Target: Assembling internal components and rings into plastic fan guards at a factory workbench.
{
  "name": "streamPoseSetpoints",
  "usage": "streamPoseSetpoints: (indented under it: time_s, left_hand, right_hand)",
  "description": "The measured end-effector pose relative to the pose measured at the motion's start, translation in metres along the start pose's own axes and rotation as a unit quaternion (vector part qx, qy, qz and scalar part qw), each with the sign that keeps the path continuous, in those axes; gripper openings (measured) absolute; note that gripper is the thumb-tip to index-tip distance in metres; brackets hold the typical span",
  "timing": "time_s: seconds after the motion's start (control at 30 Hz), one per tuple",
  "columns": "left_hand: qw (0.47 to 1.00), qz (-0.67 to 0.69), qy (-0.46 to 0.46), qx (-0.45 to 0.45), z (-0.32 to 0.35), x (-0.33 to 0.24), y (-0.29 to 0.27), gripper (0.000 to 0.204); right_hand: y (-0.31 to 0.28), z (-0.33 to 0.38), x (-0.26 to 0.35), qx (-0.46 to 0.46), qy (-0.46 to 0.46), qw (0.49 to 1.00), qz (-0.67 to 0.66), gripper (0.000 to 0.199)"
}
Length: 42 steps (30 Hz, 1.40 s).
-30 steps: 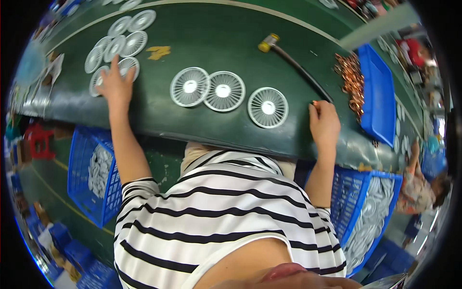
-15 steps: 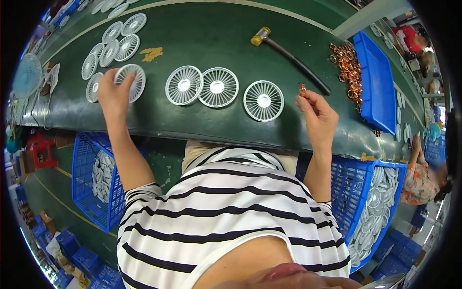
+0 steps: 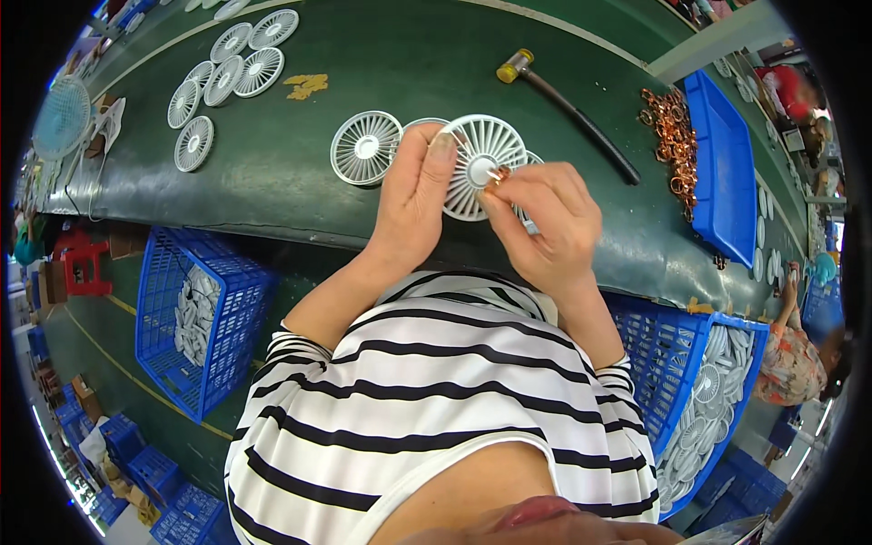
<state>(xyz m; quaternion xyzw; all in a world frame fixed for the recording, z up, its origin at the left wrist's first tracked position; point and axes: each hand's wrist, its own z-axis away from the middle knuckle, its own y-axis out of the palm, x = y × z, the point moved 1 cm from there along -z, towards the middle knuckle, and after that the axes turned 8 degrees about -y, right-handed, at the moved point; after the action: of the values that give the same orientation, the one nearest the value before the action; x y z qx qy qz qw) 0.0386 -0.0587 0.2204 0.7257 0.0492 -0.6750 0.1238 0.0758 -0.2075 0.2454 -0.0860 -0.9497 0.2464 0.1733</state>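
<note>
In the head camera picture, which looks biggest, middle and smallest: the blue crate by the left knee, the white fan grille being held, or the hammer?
1. Blue crate, plainly largest.
2. Hammer and white fan grille look close in size; the raised grille sits nearer the camera, so unsure.

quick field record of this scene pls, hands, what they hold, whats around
left hand: holds a white round fan grille above the green table
right hand: pinches a small copper ring at the grille's hub
on table: second grille, mallet, copper ring pile, blue tray
below: blue crates of grilles
</note>
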Motion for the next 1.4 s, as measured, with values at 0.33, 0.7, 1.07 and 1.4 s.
streamPoseSetpoints:
  time_s: [0.33, 0.7, 1.07, 1.4]
  left_hand:
    - [0.989, -0.148, 0.026, 0.011, 0.002, 0.013, 0.010, 0.029]
    - [0.918, 0.107, -0.249, 0.291, 0.012, -0.012, 0.004, 0.047]
    - [0.922, -0.229, 0.088, 0.300, 0.012, 0.007, 0.077, 0.042]
    - [0.775, -0.476, 0.372, 0.186, -0.003, 0.070, 0.122, 0.030]
  right_hand:
    - [0.002, 0.006, -0.005, 0.113, 0.074, 0.988, 0.069, 0.012]
    - [-0.044, 0.018, -0.005, 0.178, 0.020, 0.978, -0.103, 0.024]
    - [-0.103, 0.068, -0.105, -0.061, 0.401, 0.913, -0.047, 0.036]
    - [-0.119, 0.087, -0.192, 0.162, 0.289, 0.856, 0.397, 0.017]
